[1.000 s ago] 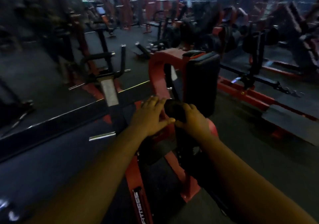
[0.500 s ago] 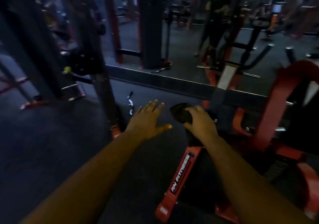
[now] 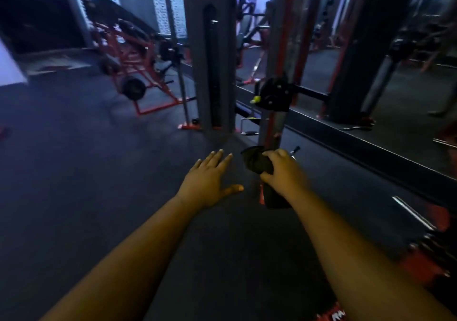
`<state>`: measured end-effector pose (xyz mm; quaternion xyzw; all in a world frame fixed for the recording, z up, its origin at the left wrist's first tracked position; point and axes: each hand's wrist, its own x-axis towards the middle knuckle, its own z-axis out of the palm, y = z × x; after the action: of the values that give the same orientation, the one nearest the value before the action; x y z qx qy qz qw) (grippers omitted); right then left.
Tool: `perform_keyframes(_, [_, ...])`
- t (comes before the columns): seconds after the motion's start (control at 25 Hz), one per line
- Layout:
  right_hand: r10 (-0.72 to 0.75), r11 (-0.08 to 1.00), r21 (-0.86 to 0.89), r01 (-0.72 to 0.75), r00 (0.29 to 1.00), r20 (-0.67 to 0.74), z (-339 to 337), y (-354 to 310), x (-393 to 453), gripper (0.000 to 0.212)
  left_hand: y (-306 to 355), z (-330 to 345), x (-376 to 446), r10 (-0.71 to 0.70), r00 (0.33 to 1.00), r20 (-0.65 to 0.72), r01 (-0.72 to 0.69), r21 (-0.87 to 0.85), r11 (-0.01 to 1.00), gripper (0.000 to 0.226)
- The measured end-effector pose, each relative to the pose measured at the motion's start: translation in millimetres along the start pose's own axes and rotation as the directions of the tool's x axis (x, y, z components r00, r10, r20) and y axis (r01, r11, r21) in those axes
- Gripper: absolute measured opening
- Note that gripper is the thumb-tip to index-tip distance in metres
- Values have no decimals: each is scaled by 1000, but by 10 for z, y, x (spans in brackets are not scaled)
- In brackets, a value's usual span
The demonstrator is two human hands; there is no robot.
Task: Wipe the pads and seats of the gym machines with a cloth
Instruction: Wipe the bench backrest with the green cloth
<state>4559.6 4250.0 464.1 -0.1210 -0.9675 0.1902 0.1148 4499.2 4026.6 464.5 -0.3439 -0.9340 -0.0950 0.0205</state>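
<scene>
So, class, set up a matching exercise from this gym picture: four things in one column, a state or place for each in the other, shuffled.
Column one:
1. left hand
2. right hand
3. cloth
4. yellow knob

Column two:
A. dark, bunched in a fist
B. open, fingers spread, holding nothing
C. on the black fitting of the upright post
D. closed around fabric

Pairs: 1-B, 2-D, 3-A, 4-C
</scene>
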Motion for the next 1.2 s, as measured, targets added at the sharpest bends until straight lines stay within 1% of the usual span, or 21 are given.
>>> perform_keyframes(0.16, [-122, 993, 0, 122, 992, 43, 542, -1212, 414, 62, -1274, -310, -353, -102, 994, -34, 103, 27, 994, 100])
perform_keyframes(0.28, [-167, 986, 13, 167, 984, 61, 836, -1926, 720, 60, -2040, -528, -527, -164, 985, -49, 166, 39, 985, 99])
perform_keyframes(0.4, [-207, 978, 15, 206, 976, 68, 1067, -2455, 1062, 59, -2689, -715, -551, -197, 979, -58, 200, 54, 978, 98])
perform_keyframes(0.52, [-228, 974, 20, 227, 970, 89, 1308, -2871, 1474, 59, -3256, -787, -457, -239, 967, -86, 244, 45, 969, 97])
perform_keyframes(0.56, [-229, 973, 22, 228, 970, 84, 1352, -2931, 1567, 59, -3349, -789, -422, -241, 967, -86, 246, 50, 968, 97])
perform_keyframes(0.64, [-234, 972, 36, 232, 970, 73, 1484, -3087, 1801, 60, -3592, -784, -313, -248, 966, -75, 253, 61, 965, 97])
perform_keyframes(0.88, [-314, 948, 92, 306, 945, 90, 2176, -3863, 3168, 60, -4842, -895, 507, -327, 942, -71, 332, 87, 939, 98])
perform_keyframes(1.0, [-344, 938, 87, 336, 933, 108, 2414, -4281, 3808, 61, -5402, -1021, 889, -351, 934, -70, 357, 112, 927, 98])
perform_keyframes(1.2, [-373, 928, 41, 371, 920, 121, 2880, -5043, 4750, 62, -6485, -1147, 1385, -370, 924, -98, 380, 104, 919, 99])
